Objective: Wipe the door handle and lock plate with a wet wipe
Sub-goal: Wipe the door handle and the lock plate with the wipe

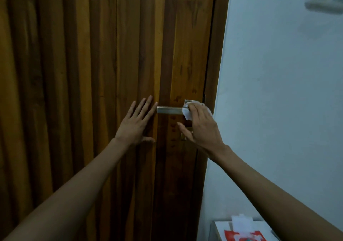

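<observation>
The wet wipe [187, 115] is bunched at the inner end of the door handle [169, 110], where the lever meets its square plate [186, 101]. It looks to me a light, limp, damp sheet that will fold round anything. It is best held as a wad under the fingertips, so it neither slides off the smooth metal nor trails. The handle is a stiff, flat-sided metal bar, probably slick once wet. I would wrap the wipe round it and draw along its length.

The right hand [202, 127] has its fingers curled over the wipe, pressing it to the handle, with the thumb stretched out below. Under that hand a small brass piece [183, 138] peeps out (the lock plate, I take it, though most of it is hidden). The left hand [135, 122] lies flat on the wooden door [92, 55] with fingers spread, its fingertips just beside the lever's free end.

By count there is one wipe in use, one handle, one square plate, one brass piece and two hands. Low by the pale wall [278, 92], a white counter [219, 229] carries one red pack of wipes [243, 236], with a sheet standing up from it.
</observation>
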Demonstrator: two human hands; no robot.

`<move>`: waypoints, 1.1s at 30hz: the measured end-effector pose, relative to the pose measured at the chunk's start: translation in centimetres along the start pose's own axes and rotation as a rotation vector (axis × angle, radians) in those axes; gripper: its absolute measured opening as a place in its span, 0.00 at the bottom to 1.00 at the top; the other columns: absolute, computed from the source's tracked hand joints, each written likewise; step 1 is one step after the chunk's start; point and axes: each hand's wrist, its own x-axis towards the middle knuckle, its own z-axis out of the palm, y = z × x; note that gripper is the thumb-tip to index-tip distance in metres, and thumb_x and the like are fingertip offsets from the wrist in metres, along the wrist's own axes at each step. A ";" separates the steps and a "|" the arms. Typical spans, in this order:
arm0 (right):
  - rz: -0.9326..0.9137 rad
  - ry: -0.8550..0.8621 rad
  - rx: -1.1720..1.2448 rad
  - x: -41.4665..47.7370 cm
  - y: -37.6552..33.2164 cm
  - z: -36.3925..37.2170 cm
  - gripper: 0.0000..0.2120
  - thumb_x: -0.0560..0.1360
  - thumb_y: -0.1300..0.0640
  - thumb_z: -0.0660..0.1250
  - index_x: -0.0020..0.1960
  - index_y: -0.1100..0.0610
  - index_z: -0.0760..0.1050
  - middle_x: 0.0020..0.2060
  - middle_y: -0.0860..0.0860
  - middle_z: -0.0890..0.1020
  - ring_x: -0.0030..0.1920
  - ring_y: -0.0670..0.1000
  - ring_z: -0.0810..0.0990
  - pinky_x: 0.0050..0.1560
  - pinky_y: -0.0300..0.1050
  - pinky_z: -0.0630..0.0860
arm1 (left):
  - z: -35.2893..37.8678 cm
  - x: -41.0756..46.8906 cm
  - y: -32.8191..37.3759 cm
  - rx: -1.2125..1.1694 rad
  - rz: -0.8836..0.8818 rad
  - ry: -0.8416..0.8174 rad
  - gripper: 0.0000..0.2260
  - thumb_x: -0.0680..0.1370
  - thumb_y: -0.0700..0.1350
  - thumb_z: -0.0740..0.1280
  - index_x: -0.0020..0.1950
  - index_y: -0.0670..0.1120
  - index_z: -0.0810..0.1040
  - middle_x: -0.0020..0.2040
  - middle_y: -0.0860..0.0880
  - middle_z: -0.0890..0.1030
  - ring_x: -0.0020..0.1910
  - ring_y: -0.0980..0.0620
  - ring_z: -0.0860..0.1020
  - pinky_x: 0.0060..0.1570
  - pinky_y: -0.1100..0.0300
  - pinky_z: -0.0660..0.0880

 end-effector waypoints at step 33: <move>-0.015 -0.031 0.320 1.6 1.4 -3.4 0.13 0.80 0.54 0.65 0.62 0.54 0.79 0.57 0.51 0.83 0.54 0.51 0.83 0.51 0.39 0.75 | -0.6 -0.1 0.2 -0.008 0.014 -0.013 0.59 0.66 0.75 0.66 0.78 0.51 0.29 0.78 0.46 0.30 0.79 0.44 0.35 0.77 0.45 0.37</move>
